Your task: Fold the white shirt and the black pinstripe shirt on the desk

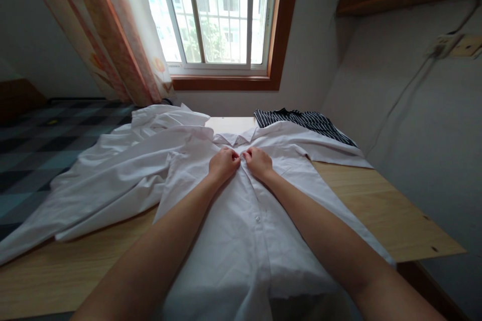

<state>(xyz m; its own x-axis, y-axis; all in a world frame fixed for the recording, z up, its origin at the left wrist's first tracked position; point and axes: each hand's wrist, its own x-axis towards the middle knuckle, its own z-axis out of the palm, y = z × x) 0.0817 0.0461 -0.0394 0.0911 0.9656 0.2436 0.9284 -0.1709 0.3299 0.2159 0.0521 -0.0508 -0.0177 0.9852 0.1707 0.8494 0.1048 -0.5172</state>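
Observation:
A white button-up shirt (226,241) lies spread over a wooden board, its collar toward the window and its hem over the near edge. Just below the collar, my left hand (225,163) pinches the front placket from the left. My right hand (258,161) is closed on the other side of the placket, its fingertips almost touching those of the left. A button shows lower on the placket, where the two front edges lie slightly apart. The button area between my fingertips is too small to make out.
More white garments (124,170) lie heaped at the left, beside a checked bedspread (22,155). A striped dark cloth (305,123) sits at the back right. The wooden board (391,205) ends at the right near a wall with a socket and cable.

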